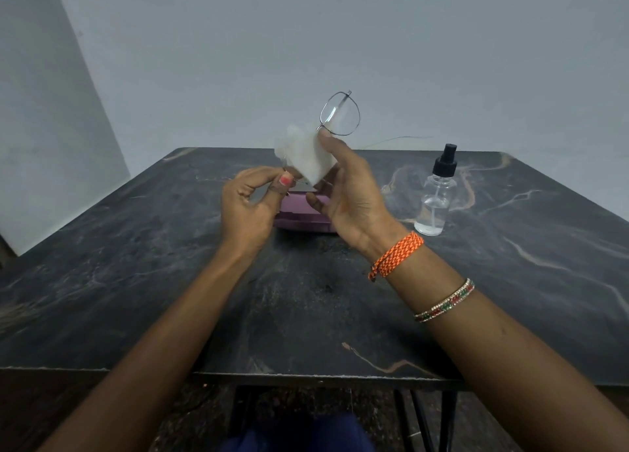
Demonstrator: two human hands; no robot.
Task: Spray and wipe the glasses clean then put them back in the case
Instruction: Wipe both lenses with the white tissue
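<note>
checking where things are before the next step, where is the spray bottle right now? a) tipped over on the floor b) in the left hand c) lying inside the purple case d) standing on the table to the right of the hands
d: the bottle stands upright on the table, right of both hands, and neither hand touches it.

Bkgd: plain pale grey-blue wall (374, 43) behind, no marks. Second wall panel (37, 111) at left, angled, slightly lighter, meets main wall along a slanted edge. Table (136, 281): dark marble-look top w/ tan and white veins, thin edge, black metal legs (449, 417) under front right. Floor (51, 400) dark, speckled brown. Light soft, even; no hard shadows.
</note>
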